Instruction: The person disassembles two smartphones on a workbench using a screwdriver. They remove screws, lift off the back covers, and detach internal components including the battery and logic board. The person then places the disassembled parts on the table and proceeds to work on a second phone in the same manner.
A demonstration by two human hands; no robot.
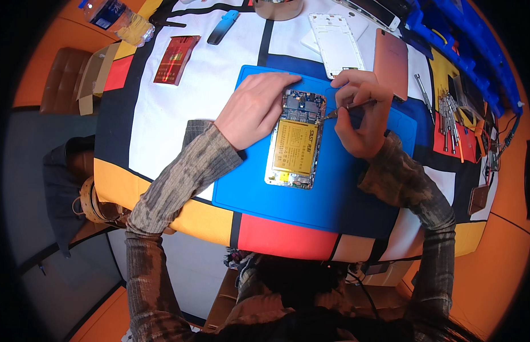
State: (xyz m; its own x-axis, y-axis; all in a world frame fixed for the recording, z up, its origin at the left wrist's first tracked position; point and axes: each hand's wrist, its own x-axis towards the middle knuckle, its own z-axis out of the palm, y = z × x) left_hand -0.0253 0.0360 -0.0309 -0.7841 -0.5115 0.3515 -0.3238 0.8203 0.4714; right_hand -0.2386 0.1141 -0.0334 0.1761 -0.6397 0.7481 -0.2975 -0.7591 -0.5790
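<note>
An opened smartphone point(296, 145) lies on a blue work mat point(248, 194), its circuit board point(303, 104) at the top and a yellow battery point(294, 147) below. My left hand point(252, 108) is closed about the phone's upper left edge, its fingers by the top corner; the thumb is partly hidden. In my right hand point(364, 117) a thin pointed tool point(331, 114) is pinched between the fingers. Its tip meets the right side of the board, just above the battery. Whether this is a screwdriver or tweezers is too small to tell.
Beyond the mat lie a white phone frame point(336, 45) and a rose-coloured phone cover point(391, 64). Several screwdrivers point(449, 119) and a blue rack point(475, 51) are at the right. A red battery point(176, 60), a blue-black lighter-shaped thing point(223, 27) and a bottle point(119, 21) sit left.
</note>
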